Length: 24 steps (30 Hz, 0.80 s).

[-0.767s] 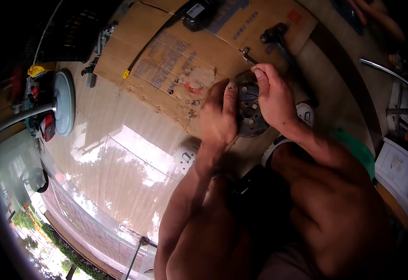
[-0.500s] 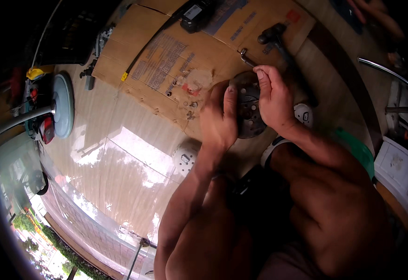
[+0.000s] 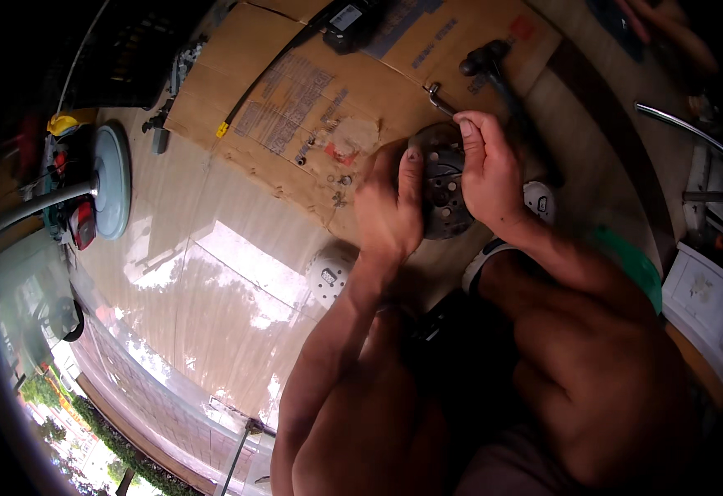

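Observation:
A dark, round metal disc (image 3: 446,192) with several holes sits upright or tilted between my hands; I cannot tell what it rests on. My left hand (image 3: 389,202) is wrapped round its left side, the thumb lying along the face. On the right, my right hand (image 3: 491,172) is closed on a shiny bent-ended wrench (image 3: 437,101), its thumb pressed on the handle. The wrench's bent head points away to the far left, over the cardboard. Its other end is hidden in my hand.
Flattened cardboard (image 3: 303,99) covers the floor ahead, with small metal parts (image 3: 341,180) on its near edge. A hammer (image 3: 506,95) lies at the far right, a black device (image 3: 351,25) at the far edge. A round grey base (image 3: 112,182) stands left.
Both hands keep their grips and have hardly moved. The whole view has shifted very slightly.

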Each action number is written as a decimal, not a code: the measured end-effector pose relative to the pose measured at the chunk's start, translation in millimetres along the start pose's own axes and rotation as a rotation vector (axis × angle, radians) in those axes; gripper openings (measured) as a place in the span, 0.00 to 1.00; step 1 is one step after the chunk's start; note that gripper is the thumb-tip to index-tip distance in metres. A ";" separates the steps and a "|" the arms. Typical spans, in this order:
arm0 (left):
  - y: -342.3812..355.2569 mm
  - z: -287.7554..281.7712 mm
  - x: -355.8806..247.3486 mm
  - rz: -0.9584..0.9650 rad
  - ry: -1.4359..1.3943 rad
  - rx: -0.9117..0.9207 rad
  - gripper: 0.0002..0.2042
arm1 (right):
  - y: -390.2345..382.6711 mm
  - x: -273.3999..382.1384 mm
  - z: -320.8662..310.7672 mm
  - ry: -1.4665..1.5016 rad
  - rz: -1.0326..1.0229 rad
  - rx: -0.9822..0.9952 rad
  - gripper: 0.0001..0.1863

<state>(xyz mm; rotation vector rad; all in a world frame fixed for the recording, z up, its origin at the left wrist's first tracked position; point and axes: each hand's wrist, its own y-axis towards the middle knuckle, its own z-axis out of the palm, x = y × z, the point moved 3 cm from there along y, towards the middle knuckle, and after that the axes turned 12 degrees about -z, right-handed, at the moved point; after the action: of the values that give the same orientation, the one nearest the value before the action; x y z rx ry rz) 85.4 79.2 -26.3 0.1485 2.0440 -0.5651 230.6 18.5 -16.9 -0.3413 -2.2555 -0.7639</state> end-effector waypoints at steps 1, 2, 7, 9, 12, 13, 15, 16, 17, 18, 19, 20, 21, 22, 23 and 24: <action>-1.1 -0.2 0.6 0.001 -0.001 0.001 0.21 | 0.5 -0.2 1.1 0.017 -0.029 -0.031 0.05; -2.1 -0.8 2.0 -0.003 -0.032 -0.014 0.20 | -0.6 0.9 1.6 0.016 -0.029 -0.032 0.05; 0.0 -2.3 4.3 0.040 -0.031 -0.066 0.23 | -2.1 7.1 -1.0 0.004 -0.021 -0.008 0.05; -2.0 -0.7 -0.9 0.051 0.008 -0.063 0.23 | 1.2 4.4 -1.9 0.004 0.008 0.001 0.05; -0.6 -0.4 2.1 -0.012 0.027 -0.007 0.23 | -0.3 0.2 0.2 -0.008 0.012 0.012 0.06; 0.2 -0.3 2.5 -0.008 0.021 -0.013 0.23 | 0.2 0.6 0.5 -0.021 -0.009 0.016 0.06; 0.2 -0.4 6.2 0.011 0.007 -0.029 0.23 | 0.2 2.5 0.2 -0.014 0.000 0.019 0.07; 0.9 -1.4 9.1 0.006 -0.001 -0.035 0.23 | -1.2 3.0 1.5 -0.007 0.018 0.023 0.07; 3.3 -2.3 13.5 -0.031 -0.020 -0.007 0.24 | -1.8 3.5 3.6 -0.009 0.010 0.033 0.07; 2.2 -4.2 14.9 -0.068 -0.054 0.019 0.26 | -0.4 4.6 2.8 -0.014 0.043 0.056 0.08; 0.3 -6.2 16.5 -0.069 -0.087 0.009 0.26 | 2.8 1.7 0.4 -0.025 0.070 0.079 0.09; -3.1 -11.0 20.4 -0.086 -0.158 0.039 0.26 | 5.9 -1.6 -2.4 -0.042 0.044 0.098 0.09; -6.3 -13.6 31.4 -0.113 -0.225 0.067 0.27 | 3.2 -12.4 -1.9 0.000 0.082 0.131 0.10; -9.7 -22.3 41.4 -0.120 -0.249 0.049 0.27 | 5.0 -12.8 -2.9 0.048 0.119 0.162 0.11; -13.1 -30.7 53.6 -0.139 -0.342 0.032 0.24 | 12.0 -10.5 -11.0 0.068 0.158 0.199 0.14; -21.2 -38.1 58.8 -0.159 -0.418 0.003 0.21 | 19.5 -1.4 -16.9 0.065 0.150 0.224 0.14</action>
<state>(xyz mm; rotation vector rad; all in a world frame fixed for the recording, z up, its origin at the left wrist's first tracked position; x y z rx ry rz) 17.9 70.3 -52.9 -0.1238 1.6559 -0.6388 249.6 23.5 -0.1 -0.3671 -2.1986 -0.4338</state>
